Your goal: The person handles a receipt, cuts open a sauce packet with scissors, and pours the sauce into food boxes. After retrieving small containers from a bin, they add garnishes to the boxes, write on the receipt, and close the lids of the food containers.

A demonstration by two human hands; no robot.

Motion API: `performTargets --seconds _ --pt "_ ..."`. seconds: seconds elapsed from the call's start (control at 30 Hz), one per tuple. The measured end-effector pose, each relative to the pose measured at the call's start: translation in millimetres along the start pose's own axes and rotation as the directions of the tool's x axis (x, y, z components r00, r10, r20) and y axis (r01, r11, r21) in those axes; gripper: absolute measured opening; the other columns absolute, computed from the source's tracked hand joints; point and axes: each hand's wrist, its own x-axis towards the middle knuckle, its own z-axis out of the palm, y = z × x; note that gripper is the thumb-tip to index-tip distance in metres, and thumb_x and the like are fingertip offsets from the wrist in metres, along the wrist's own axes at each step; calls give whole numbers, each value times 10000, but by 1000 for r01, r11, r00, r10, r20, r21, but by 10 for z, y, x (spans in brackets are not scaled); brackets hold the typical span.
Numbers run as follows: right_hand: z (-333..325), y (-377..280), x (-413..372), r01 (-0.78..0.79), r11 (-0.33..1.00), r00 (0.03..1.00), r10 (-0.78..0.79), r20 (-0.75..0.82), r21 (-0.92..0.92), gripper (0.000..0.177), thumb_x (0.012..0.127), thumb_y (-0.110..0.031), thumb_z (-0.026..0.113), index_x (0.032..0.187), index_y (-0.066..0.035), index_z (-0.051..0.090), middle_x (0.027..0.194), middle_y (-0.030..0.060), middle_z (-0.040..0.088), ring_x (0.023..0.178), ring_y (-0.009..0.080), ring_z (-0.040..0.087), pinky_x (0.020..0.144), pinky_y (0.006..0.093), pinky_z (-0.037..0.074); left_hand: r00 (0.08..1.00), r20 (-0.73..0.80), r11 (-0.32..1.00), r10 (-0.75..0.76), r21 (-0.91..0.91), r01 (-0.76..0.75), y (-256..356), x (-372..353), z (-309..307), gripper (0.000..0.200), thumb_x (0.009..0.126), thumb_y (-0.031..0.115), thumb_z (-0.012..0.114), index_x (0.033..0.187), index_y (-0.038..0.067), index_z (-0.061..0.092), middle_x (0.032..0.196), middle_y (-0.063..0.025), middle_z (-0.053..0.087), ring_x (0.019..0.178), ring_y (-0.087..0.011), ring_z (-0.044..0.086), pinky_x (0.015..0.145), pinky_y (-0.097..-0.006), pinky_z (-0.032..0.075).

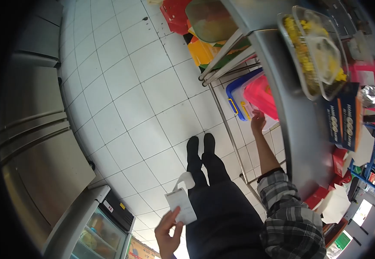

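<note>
Holding receipt (181,206) in L hand (169,235), R hand (257,121) at pink bin (263,96) (maybe touching).

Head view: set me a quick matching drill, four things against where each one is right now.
Things:
1 paper slip
2 pink tub
3 tray of yellow food
4 shoes

Places:
a on the steel table
b on the white floor tiles
c in the left hand
d under the table, by the right hand

Pairs: 1-c, 2-d, 3-a, 4-b.
</note>
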Motion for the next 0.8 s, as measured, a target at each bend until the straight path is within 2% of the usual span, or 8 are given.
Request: performTargets --seconds 0.07,0.1,0.13,0.33,0.4,0.57,0.63,0.8 --pt "-134 -274 154 -168 960 973 199 120 -225 187 814 -8 469 958 7 588 1002 177 652 979 305 635 858 399 471 996 -64 992 -59 -115 51 -194 37 143 381 834 -19 616 1213 10 613 1121 -84 615 846 -64 519 663 -187 439" --pt "107 73 197 61 995 986 -73 -151 -81 265 815 -45 487 1052 10 592 1020 210 635 1013 362 594 908 424 443 994 -47 974 -102 -205 90 -248 59 207 362 851 -18 600 1212 -10 605 1164 -106 616 968 -93 547 776 -212 451" --pt "88 168 201 51 994 987 -65 -150 -94 265 815 -45 487 1052 10 592 1020 210 635 1013 362 594 908 424 443 997 47 996 57 61 -59 -207 108 192 433 878 101 636 1296 41 541 1230 -139 609 1134 -207 563 934 -328 443" --pt "147 715 406 124 992 981 -128 -145 -39 313 860 -118 528 1145 5 568 1181 215 580 1129 361 517 987 429 388 991 98 994 -90 65 84 -210 333 429 384 870 17 605 1253 44 582 1269 -112 594 1149 -219 564 931 -333 451" --pt "302 1005 599 237 971 972 -237 -5 22 471 919 -333 570 1261 -16 501 1304 203 506 1223 338 460 1011 421 379 990 98 992 -105 78 98 -219 386 454 384 869 13 604 1252 42 581 1262 -114 598 1147 -221 568 925 -334 455" --pt "206 1198 750 9 963 985 -55 163 271 476 916 -344 563 1266 -27 500 1300 189 511 1234 331 450 1024 423 369 975 90 976 -202 102 192 -365 421 485 378 875 4 597 1250 38 581 1230 -120 618 1037 -202 614 890 -327 471" --pt "239 1242 785 -73 931 979 -1 202 357 479 915 -348 560 1269 -31 500 1299 183 512 1238 328 446 1029 423 365 1000 30 988 -3 154 -1 -399 461 538 366 883 45 610 1248 44 584 1194 -114 638 873 -161 628 830 -312 488" --pt "298 1442 922 -307 741 937 125 327 597 484 912 -358 554 1274 -42 499 1296 169 517 1249 321 435 1041 425 354 974 70 964 -213 176 198 -560 504 564 362 887 71 615 1248 48 587 1188 -112 642 817 -150 617 810 -310 493"
